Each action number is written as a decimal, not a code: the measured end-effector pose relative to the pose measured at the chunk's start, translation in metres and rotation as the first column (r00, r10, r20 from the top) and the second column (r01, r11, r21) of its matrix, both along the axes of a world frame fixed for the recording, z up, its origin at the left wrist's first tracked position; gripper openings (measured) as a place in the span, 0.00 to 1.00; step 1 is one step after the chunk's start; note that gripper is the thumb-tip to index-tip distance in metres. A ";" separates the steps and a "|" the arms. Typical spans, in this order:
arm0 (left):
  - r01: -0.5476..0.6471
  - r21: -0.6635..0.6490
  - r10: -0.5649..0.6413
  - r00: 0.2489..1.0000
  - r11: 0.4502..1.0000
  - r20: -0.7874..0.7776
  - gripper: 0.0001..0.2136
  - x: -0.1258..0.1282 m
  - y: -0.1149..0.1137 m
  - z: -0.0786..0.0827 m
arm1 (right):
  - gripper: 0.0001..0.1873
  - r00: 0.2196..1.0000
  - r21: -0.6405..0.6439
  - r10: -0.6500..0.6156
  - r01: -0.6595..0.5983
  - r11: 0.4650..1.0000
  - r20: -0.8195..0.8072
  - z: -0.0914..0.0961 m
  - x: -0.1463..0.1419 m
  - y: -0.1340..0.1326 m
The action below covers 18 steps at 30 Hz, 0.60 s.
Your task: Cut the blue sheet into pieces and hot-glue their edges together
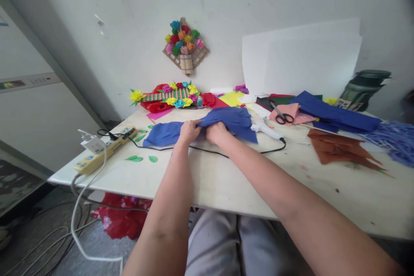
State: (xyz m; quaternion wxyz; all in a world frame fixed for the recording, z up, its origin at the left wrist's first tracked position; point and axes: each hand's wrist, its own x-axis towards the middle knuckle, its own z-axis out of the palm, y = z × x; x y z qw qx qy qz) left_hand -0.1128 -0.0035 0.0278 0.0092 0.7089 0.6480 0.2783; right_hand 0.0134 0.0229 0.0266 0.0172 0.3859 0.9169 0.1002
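Observation:
A sheet of blue crepe paper lies bunched across the middle of the table, its folds raised at the centre. My left hand is closed on the paper's gathered middle, fingers gripping an edge. Close beside it, my right hand pinches the same paper from below, with its fingertips partly hidden under a fold. A white glue gun lies just right of the paper, its black cord running leftward beneath my forearms. Several green paper leaves lie to the left.
A power strip with a plugged-in charger sits at the left table edge. Scissors, brown crepe paper and a dark green bottle are on the right. A flower-decorated guitar shape lies at the back. A flower basket hangs on the wall.

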 end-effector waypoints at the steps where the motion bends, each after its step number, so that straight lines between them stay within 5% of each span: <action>1: -0.011 -0.007 0.011 1.000 1.000 -0.002 0.18 0.000 0.000 0.000 | 0.15 1.000 0.015 -0.022 0.022 1.000 0.005 0.001 0.001 -0.001; 10: 0.000 0.021 -0.001 1.000 1.000 0.014 0.17 -0.001 0.001 -0.001 | 0.16 0.991 0.055 0.102 -0.106 0.993 0.082 0.002 -0.008 0.004; 18: -0.027 0.033 0.027 0.999 0.999 -0.019 0.16 0.000 0.005 -0.003 | 0.18 0.987 0.048 0.090 -0.097 0.994 0.130 0.000 -0.009 0.006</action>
